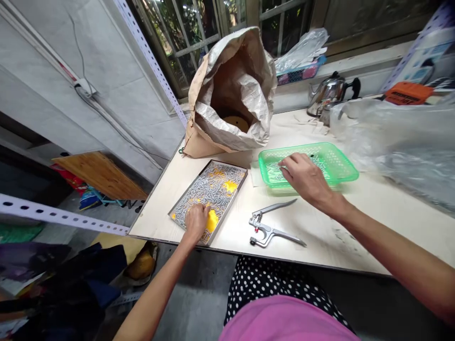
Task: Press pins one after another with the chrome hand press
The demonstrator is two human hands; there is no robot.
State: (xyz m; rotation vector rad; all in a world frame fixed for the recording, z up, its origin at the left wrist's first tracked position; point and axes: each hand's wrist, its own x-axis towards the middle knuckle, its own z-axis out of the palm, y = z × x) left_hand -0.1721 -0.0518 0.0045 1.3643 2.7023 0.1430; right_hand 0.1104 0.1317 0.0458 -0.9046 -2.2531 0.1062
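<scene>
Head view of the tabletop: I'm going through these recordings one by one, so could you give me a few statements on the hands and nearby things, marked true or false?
1. The left hand is at the shallow rectangular tray of small silver-coloured pieces. True.
2. The silver-coloured metal pliers lie on the pale tabletop. True.
3. The right hand is gripping those pliers. False: it is at the green perforated plastic basket, apart from the pliers.
4. The large brown paper sack is folded shut. False: its mouth gapes open.
5. The shiny metal kettle stands farther from the person than the basket. True.
</scene>
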